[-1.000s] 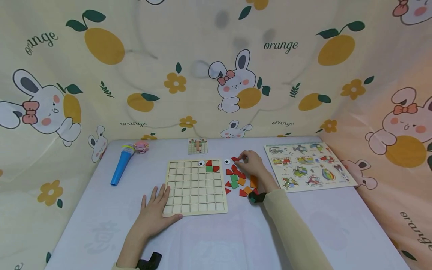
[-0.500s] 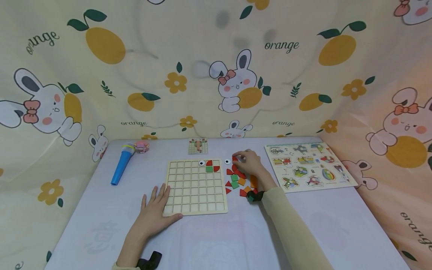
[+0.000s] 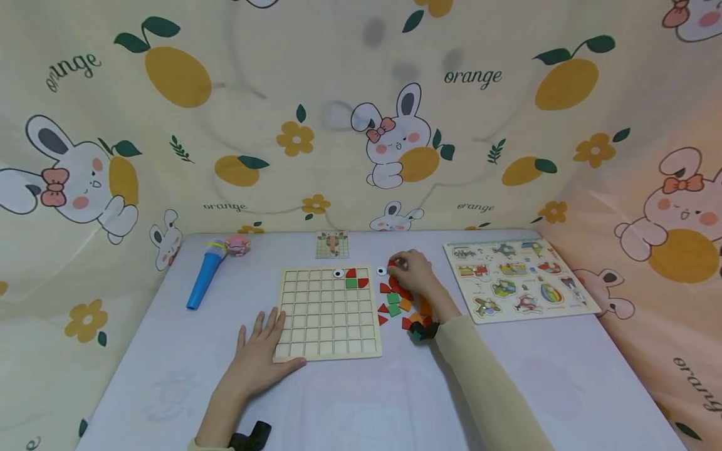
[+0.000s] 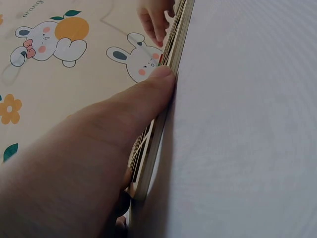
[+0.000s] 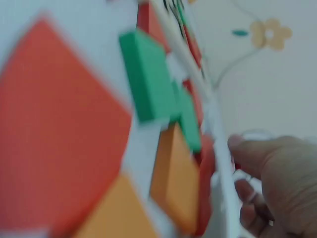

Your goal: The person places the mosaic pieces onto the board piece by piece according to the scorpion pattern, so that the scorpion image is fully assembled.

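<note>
My left hand (image 3: 256, 354) lies spread at the lower left corner of a wooden grid board (image 3: 329, 319), fingers along its left side. In the left wrist view the thumb (image 4: 148, 91) rests on the board's near edge. Right of the board my right hand (image 3: 416, 275) pinches a red piece (image 3: 391, 264) at the far end of a pile of small pieces. A bit of red shows between thumb and finger in the right wrist view. The board's upper right holds an eye piece (image 3: 338, 274), a green square (image 3: 351, 284) and two red pieces (image 3: 363, 283).
Orange squares (image 3: 405, 305), green squares (image 3: 393, 299) and several red pieces lie below the right hand. Another eye piece (image 3: 381, 270) lies beside it. A pattern card (image 3: 333, 245) sits behind the board. A picture puzzle (image 3: 519, 282) lies right, a blue toy microphone (image 3: 204, 275) left.
The right hand's fingers have shifted slightly and drawn in around the red piece at the far end of the pile. The left hand and the board stay in place.
</note>
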### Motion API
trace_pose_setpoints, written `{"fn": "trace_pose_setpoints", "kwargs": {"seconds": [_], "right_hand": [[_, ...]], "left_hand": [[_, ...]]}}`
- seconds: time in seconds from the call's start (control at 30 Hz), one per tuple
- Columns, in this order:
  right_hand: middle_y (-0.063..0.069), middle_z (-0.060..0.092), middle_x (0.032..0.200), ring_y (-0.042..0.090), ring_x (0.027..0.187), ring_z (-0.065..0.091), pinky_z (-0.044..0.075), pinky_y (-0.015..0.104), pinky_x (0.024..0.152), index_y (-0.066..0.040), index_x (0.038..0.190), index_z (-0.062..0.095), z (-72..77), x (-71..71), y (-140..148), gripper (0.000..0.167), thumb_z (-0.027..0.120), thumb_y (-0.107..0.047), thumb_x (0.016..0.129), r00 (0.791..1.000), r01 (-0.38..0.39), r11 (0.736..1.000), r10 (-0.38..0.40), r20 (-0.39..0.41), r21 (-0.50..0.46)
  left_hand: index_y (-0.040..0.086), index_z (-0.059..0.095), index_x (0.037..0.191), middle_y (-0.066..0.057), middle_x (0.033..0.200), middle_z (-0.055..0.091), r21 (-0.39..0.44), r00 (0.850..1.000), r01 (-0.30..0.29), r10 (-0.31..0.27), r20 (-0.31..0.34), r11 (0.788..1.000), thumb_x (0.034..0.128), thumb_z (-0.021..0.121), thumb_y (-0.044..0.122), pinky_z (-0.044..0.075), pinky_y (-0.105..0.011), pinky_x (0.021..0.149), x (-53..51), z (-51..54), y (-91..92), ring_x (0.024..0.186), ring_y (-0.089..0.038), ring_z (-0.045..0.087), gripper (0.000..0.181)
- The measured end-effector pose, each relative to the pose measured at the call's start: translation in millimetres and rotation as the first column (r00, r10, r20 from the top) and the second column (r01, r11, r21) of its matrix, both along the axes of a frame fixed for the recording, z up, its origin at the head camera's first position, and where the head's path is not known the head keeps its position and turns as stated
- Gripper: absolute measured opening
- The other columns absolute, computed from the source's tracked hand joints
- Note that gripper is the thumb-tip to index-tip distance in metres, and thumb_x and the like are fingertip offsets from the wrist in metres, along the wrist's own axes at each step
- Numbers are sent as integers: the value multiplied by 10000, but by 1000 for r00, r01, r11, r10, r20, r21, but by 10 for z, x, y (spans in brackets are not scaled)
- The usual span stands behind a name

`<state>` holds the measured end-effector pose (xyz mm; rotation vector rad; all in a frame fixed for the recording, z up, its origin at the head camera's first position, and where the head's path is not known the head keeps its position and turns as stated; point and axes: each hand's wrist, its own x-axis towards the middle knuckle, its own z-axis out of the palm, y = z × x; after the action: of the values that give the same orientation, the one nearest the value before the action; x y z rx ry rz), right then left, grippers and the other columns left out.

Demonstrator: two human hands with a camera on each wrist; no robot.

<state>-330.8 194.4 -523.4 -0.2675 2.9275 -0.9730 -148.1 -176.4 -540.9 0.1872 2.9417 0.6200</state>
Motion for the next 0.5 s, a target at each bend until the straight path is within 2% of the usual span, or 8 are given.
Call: {"fn": "trace_pose_setpoints", "kwargs": {"seconds": [0.2, 0.33, 0.5], "right_hand": [[196, 659, 1256, 379, 1170, 578, 395, 676, 1030, -67, 1285, 738, 149, 149, -236, 334, 730, -274, 1024, 995, 36, 999, -37, -96, -15], [180, 671, 1214, 367, 1132, 586, 430, 612, 957, -66, 1276, 748, 203, 255, -458, 332, 742, -274, 1017, 991, -6, 999, 2, -136, -31], [153, 671, 1199, 336, 1107, 583, 416, 550, 914, -78, 1258, 757, 187, 373, -738, 323, 755, -283, 1009, 992, -48, 996, 39, -124, -70]], "left_hand": [[59, 211, 1685, -167, 1761, 149, -6, 1000, 3, -3, 4, 1000, 834, 651, 827, -12, -760, 1238, 15, -7, -10, 1624, -479, 49, 1228], [55, 215, 1684, -172, 1760, 154, -3, 1000, -1, 1, -1, 1000, 835, 656, 823, -14, -761, 1237, 15, -2, -14, 1623, -481, 51, 1226], [54, 217, 1684, -173, 1760, 154, 4, 1000, 7, -7, -12, 1000, 841, 662, 808, -11, -765, 1235, 16, 1, 0, 1623, -481, 52, 1215]]}}
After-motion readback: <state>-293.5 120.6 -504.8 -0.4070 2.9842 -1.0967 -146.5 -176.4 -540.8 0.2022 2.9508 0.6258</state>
